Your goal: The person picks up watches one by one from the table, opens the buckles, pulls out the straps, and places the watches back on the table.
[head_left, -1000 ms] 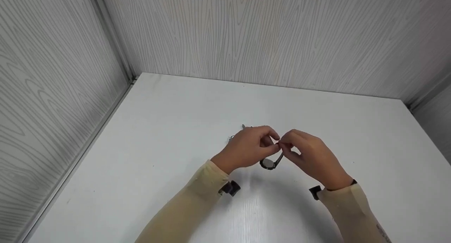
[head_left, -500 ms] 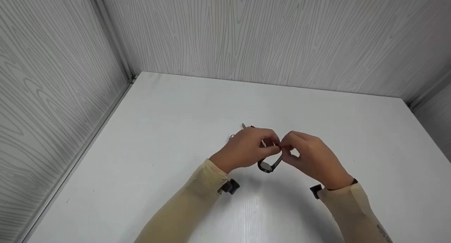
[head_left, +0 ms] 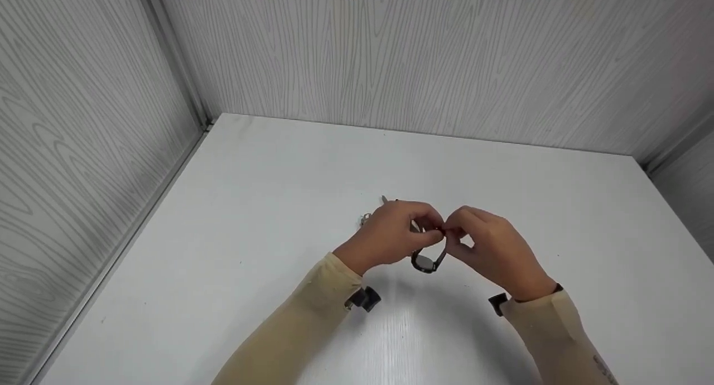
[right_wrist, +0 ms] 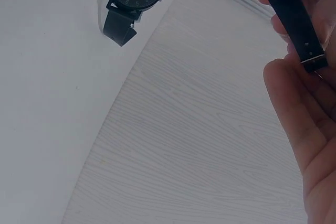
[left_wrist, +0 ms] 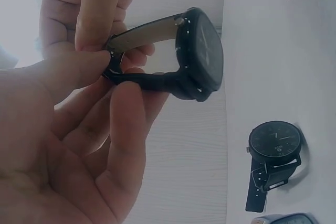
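Observation:
Both hands meet over the table around a wristwatch point(head_left: 425, 263) with a black case and dark strap, held up off the surface. My left hand point(head_left: 392, 234) pinches the strap at the buckle end between thumb and fingers. From the other side, my right hand point(head_left: 493, 250) pinches the strap at the same spot. In the left wrist view the watch point(left_wrist: 202, 53) has its strap bent into a loop, the ends meeting at the buckle point(left_wrist: 113, 59). Fingers partly cover that join, so I cannot tell whether it is fastened. The right wrist view shows the strap point(right_wrist: 289, 17) with its holes.
A second black watch point(left_wrist: 275, 142) lies on the white table point(head_left: 279, 178), its strap curled under. Beside it, a silver-cased watch point(left_wrist: 286, 219) is cut off by the frame edge. Past my left hand, a small metallic item point(head_left: 365, 219) is partly hidden. Wood-grain panels point(head_left: 368, 56) enclose the table.
Both hands stay nearly in place, pinching the strap. The hanging watch case dips and swings slightly left, then back right.

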Tool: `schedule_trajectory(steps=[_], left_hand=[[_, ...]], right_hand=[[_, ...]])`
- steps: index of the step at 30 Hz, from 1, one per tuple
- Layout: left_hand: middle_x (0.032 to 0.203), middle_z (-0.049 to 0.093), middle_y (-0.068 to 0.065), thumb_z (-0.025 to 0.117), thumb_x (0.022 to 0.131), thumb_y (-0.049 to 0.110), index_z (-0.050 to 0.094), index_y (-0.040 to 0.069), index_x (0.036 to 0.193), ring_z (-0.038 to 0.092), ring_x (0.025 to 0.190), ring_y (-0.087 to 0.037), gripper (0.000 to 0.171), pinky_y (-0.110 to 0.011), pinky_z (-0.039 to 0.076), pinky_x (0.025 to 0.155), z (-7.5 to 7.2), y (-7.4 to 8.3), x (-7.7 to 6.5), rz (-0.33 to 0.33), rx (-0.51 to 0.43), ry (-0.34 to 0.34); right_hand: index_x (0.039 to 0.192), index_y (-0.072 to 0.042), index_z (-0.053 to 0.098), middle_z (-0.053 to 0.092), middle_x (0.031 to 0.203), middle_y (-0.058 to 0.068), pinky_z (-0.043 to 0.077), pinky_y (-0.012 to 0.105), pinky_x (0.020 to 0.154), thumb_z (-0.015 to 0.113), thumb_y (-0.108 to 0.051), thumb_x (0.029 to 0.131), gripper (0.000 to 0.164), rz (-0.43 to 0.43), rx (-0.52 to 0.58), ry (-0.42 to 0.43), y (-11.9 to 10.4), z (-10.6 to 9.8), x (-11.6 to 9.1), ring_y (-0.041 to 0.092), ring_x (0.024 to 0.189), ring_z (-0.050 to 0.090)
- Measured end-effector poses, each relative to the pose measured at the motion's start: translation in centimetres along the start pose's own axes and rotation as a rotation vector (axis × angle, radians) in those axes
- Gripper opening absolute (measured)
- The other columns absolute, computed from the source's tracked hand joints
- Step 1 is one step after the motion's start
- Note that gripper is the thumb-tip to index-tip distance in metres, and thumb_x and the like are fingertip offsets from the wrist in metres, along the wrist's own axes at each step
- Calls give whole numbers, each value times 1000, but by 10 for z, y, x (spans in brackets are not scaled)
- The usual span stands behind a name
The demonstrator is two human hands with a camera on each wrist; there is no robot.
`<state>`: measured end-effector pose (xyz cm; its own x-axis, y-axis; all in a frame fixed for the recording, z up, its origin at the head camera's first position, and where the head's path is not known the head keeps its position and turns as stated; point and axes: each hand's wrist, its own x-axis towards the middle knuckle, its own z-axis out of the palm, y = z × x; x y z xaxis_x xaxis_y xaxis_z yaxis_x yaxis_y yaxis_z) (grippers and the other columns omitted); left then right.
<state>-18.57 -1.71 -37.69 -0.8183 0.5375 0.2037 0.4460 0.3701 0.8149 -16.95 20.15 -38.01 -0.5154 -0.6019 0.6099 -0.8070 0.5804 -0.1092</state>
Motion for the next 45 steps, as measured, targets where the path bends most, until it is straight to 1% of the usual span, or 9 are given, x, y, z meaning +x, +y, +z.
schedule_trajectory(steps=[7,10,14,16,19,22,24,30,45], left_hand=[[89,70,15,71,98,23,75,25,105,66,81,-10,9,-25,50,69,-2,2,0,-16,0,-12],[87,70,13,71,98,24,74,22,105,67,75,-11,7,-26,53,66,-3,4,0,-27,-20,-39],[89,70,13,70,100,25,74,20,108,68,75,-7,11,-26,54,69,-3,4,0,-20,0,-47],[90,69,14,70,100,25,74,20,109,67,78,-6,12,-25,53,73,-3,3,-1,-13,24,-41],[91,70,16,71,99,26,75,21,109,67,84,-5,12,-25,52,77,-4,2,-1,-2,37,-36],[90,71,18,72,98,28,76,21,107,67,84,-2,12,-25,52,78,-3,2,-1,5,38,-30],[89,71,19,73,97,30,76,22,106,66,84,0,12,-24,52,77,-3,1,-1,10,47,-22],[87,71,19,73,96,28,75,22,101,66,82,2,8,-23,52,75,-1,-1,-3,18,58,-23],[92,70,16,65,100,26,73,21,107,63,84,-1,12,-24,51,75,0,1,-3,14,154,-75]], right_hand=[[94,-10,60,68,90,-3,56,21,72,64,16,79,30,29,25,-1,0,0,0,7,81,68],[94,-12,61,69,91,-7,56,21,72,65,15,81,30,77,77,-36,1,-3,0,3,81,68],[100,-13,64,70,95,-11,56,21,73,68,10,87,27,149,132,-85,1,-8,1,0,80,67],[103,-13,66,71,97,-11,56,20,73,69,9,88,27,135,129,-101,2,-9,2,0,80,67],[104,-12,68,71,97,-9,54,17,73,71,12,85,30,67,110,-99,2,-9,2,1,80,66],[102,-10,71,69,95,-7,51,13,74,71,15,81,33,5,91,-82,2,-9,2,2,79,64],[103,-10,71,68,96,-7,49,11,75,71,16,79,35,-3,91,-86,1,-8,2,3,80,63],[103,-10,68,66,98,-7,50,12,76,69,16,78,36,9,109,-130,-1,-6,0,3,82,64],[99,-13,72,67,91,-11,53,17,71,72,12,79,32,39,75,-132,-1,-7,0,0,80,63]])
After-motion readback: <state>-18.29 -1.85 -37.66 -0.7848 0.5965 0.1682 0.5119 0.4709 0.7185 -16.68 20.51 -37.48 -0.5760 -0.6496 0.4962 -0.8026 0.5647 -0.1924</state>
